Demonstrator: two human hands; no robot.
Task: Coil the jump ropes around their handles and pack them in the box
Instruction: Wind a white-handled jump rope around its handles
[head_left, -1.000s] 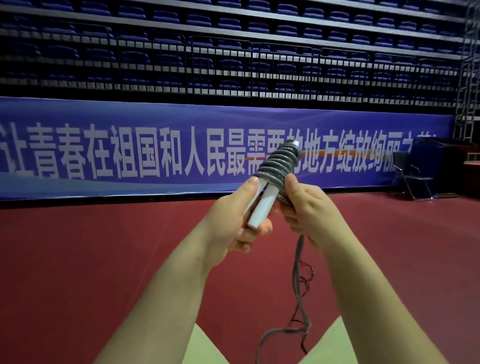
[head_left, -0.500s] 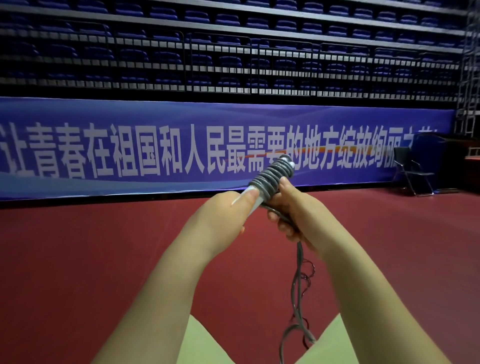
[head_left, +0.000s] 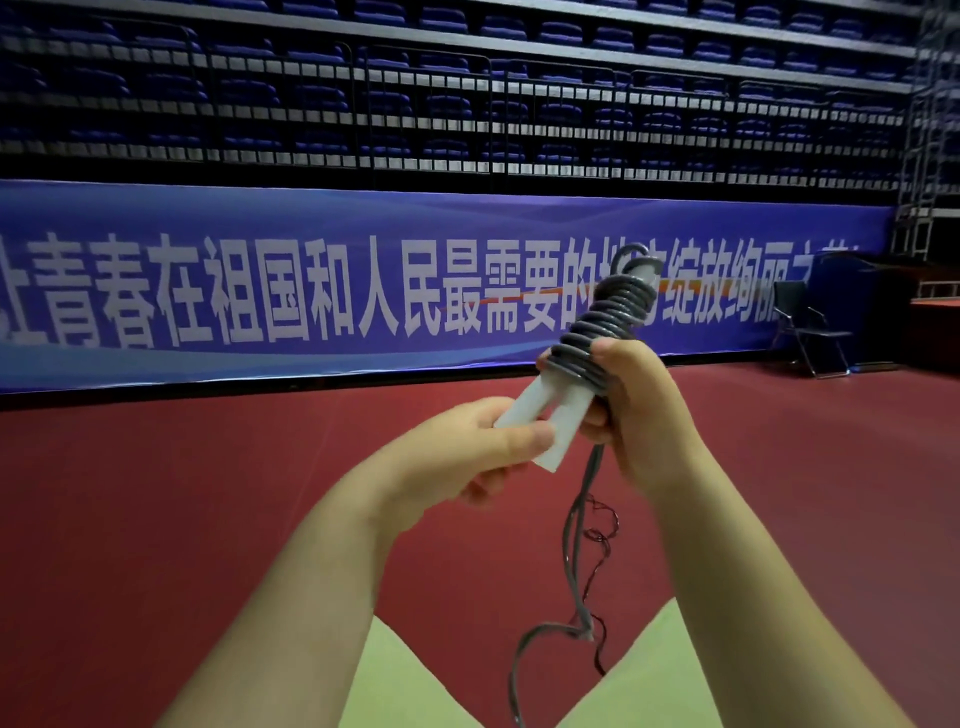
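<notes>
Stretching along the far wall, a blue banner (head_left: 363, 286) with white characters is seen below dark rows of tiered seats (head_left: 441, 93), above a red floor (head_left: 156, 493). Lower in the view, the left hand (head_left: 457, 457) is held with its fingers (head_left: 524, 434) curled round the bare lower ends of two white handles (head_left: 540, 410), which are kept side by side and tilted up to the right. The upper part of the handles is wrapped in tight turns of grey jump rope (head_left: 605, 322). Just to the right, the right hand (head_left: 639, 410) is closed on the lowest coils, its thumb pressed against the rope. From under that hand, the loose rope hangs down between two pale green trouser legs (head_left: 395, 675). A dark folding chair (head_left: 810, 332) is seen at the far right, beside the banner's end.
</notes>
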